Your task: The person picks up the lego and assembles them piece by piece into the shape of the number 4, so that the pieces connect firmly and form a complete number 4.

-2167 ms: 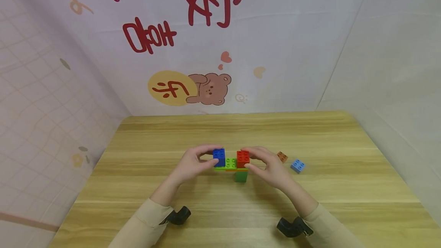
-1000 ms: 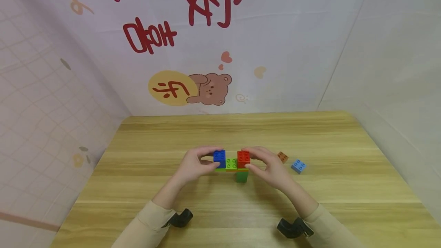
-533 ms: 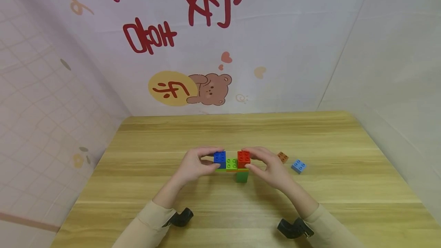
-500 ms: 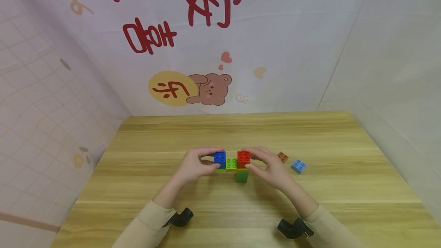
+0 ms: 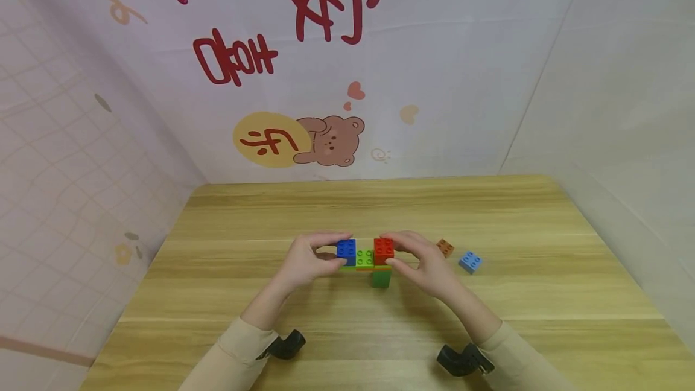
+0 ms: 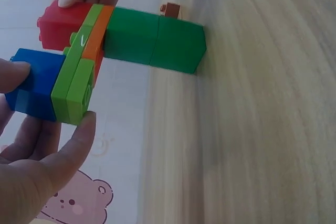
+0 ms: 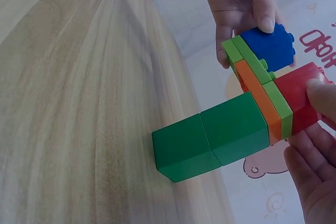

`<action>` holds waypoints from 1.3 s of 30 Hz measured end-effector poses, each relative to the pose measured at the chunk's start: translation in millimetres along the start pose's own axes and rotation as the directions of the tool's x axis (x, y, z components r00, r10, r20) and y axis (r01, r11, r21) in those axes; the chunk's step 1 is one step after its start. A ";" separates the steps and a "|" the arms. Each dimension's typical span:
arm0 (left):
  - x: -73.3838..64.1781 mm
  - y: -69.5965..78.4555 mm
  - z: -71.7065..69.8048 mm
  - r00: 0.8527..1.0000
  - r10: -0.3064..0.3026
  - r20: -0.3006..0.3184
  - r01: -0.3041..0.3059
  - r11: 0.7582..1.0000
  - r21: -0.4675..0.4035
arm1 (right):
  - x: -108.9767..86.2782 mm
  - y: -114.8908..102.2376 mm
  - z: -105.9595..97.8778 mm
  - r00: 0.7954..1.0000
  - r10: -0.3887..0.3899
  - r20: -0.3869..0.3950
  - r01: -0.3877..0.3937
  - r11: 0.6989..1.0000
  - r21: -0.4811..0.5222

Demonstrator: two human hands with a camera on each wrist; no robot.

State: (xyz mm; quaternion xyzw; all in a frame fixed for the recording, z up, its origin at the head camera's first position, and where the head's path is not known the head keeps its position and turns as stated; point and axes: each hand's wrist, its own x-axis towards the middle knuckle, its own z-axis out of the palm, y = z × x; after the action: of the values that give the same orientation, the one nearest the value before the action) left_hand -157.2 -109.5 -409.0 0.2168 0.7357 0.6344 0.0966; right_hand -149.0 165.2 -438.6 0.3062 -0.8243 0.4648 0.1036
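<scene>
Two stacked green building blocks stand on the table as a column. Across their top lie a flat orange block and a lime green block, both reaching out to the left. A dark blue block sits on the left end, and my left hand pinches it between thumb and fingers. One left finger reaches under the lime block in the left wrist view. My right hand pinches the red block on the right end, above the column.
A small brown block and a light blue block lie on the wooden table to the right of my right hand. A printed cloth hangs behind the table. Black mounts are strapped at both wrists.
The blue block and my left hand have shifted very slightly down and right in the head view. My right hand and the red block have hardly moved.
</scene>
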 end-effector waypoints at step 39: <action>-1.4 -6.5 0.7 0.999 0.034 -0.015 -0.033 0.999 0.014 | -0.3 0.1 -1.3 1.000 -0.022 -0.022 0.022 1.000 -0.023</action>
State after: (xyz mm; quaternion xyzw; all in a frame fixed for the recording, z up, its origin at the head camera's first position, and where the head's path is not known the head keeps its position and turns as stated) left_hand -156.9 -110.2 -415.6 0.2249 0.7370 0.6325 0.0789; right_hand -149.0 166.5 -438.1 0.3088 -0.8248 0.4578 0.1214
